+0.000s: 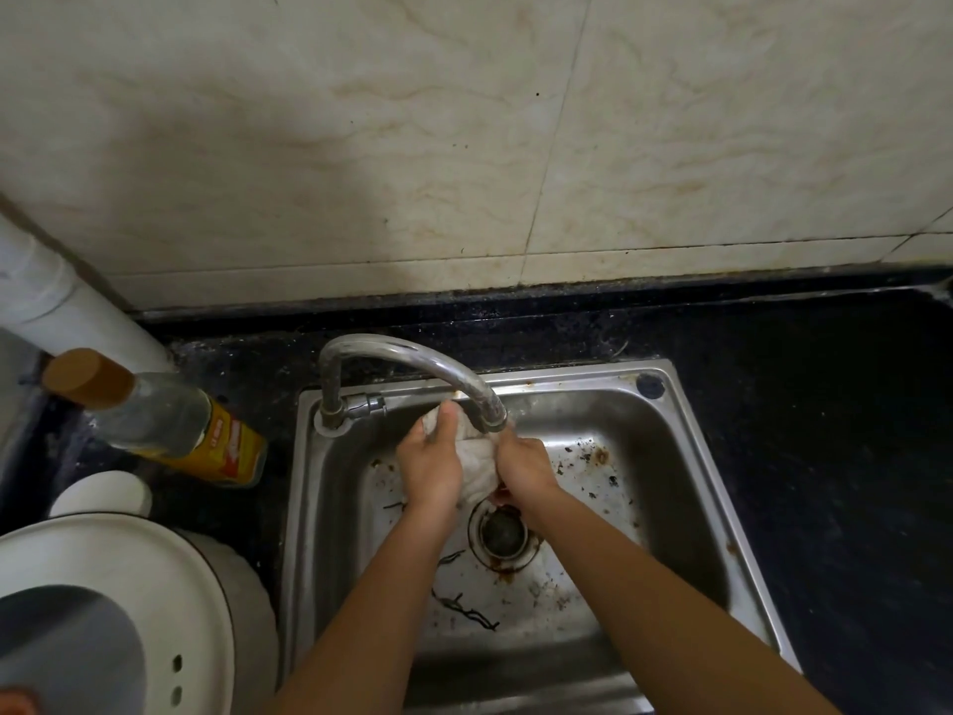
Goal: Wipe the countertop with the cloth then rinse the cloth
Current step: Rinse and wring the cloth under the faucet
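Both bare forearms come up from the lower edge and converge, the left forearm (376, 601) steeper, the right forearm (665, 606) slanting in from the right. The left grip (430, 469) and right grip (523, 467) sit side by side (backs upward). Their fingers curl round a crumpled white cloth (477, 467) held between them, and one left finger stretches up over it.

Taken from the drain (503, 531), the faucet (412, 356) arches low from 10 to 12 o'clock. The left hand (430, 467) and right hand (526, 467), gripping the cloth (477, 464), fill the gap under its spout. The sink (691, 456) floor lies open at 2 to 3 o'clock and at 6 between the forearms. Beyond the rim, a bottle (170, 425) blocks between 9 and 10, and a white lidded pot (129, 585) crowds 8 to 9. The dark countertop (825, 430) at 3 gives open passage, and the wall (464, 147) closes 12.
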Tool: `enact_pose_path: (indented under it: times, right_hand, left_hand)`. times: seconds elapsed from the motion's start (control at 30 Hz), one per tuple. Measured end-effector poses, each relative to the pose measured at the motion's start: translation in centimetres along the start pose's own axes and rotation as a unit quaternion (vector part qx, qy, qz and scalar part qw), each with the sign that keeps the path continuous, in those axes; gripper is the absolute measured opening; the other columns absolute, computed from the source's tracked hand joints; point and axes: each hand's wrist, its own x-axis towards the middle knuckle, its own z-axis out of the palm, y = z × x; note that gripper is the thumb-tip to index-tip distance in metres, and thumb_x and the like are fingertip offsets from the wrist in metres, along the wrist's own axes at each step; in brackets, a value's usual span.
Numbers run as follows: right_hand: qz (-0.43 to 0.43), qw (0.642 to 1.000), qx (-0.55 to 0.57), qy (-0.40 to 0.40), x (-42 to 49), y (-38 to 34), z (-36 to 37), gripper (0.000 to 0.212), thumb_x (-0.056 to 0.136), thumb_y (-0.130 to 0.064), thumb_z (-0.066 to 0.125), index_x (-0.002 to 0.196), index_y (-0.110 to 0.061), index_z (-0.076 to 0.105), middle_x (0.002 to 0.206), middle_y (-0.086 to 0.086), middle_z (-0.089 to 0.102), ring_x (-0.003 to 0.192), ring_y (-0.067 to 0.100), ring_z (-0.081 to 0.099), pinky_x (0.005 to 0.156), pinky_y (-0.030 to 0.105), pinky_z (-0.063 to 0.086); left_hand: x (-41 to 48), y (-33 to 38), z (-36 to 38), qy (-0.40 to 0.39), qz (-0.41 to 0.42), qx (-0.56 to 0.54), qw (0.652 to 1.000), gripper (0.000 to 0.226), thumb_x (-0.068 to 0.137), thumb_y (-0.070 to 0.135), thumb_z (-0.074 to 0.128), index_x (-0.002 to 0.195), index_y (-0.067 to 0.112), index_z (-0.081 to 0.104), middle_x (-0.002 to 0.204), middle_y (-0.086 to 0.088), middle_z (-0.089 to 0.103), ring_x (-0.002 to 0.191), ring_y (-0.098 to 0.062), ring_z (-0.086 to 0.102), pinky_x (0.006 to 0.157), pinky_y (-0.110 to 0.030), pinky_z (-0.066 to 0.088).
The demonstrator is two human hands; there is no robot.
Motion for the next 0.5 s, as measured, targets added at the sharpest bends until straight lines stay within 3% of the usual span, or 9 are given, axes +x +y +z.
enact_pose_path:
  times: [0.13,0.23,0.37,0.5]
  right_hand:
    - [0.051,0.99,0.108,-0.069,0.2,-0.1,-0.8,0.031,0.099,-0.029,0.045,0.103,-0.007,0.066,0.096,0.013,0.073,0.086,0.026,0.069,0.07,0.035,0.057]
    - [0.063,0.972,0.19,-0.12,0.1,-0.2,-1.6,0.031,0.093,-0.025,0.05,0.105,-0.003,0.069,0.101,0.017,0.072,0.093,0.032,0.068,0.085,0.042,0.053]
    - [0.026,0.961,0.194,-0.194,-0.3,-0.3,-2.4,0.033,0.083,-0.019,0.053,0.105,0.0,0.069,0.103,0.021,0.07,0.091,0.032,0.068,0.089,0.044,0.05]
    - [-0.05,0.987,0.091,-0.126,-0.5,0.0,-1.7,0.027,0.097,-0.018,0.049,0.112,-0.001,0.063,0.101,0.017,0.072,0.091,0.03,0.07,0.079,0.041,0.058]
  left_hand:
    - [-0.4,0.6,0.1,-0.042,-0.012,0.024,0.999,0.03,0.092,0.045,0.053,0.084,0.02,0.067,0.083,-0.005,0.072,0.079,-0.02,0.069,0.075,-0.032,0.055]
    - [-0.5,0.5,0.1,-0.071,-0.018,0.059,0.996,0.039,0.092,0.053,0.046,0.084,0.023,0.069,0.081,-0.005,0.074,0.079,-0.021,0.07,0.078,-0.035,0.055]
    - [-0.4,0.6,-0.2,-0.03,-0.01,0.056,0.998,0.044,0.095,0.051,0.041,0.088,0.016,0.067,0.087,-0.01,0.071,0.082,-0.024,0.069,0.075,-0.035,0.055]
    - [-0.1,0.2,-0.1,-0.029,-0.025,0.071,0.997,0.031,0.098,0.037,0.044,0.094,0.012,0.061,0.09,-0.013,0.069,0.083,-0.026,0.067,0.075,-0.037,0.055]
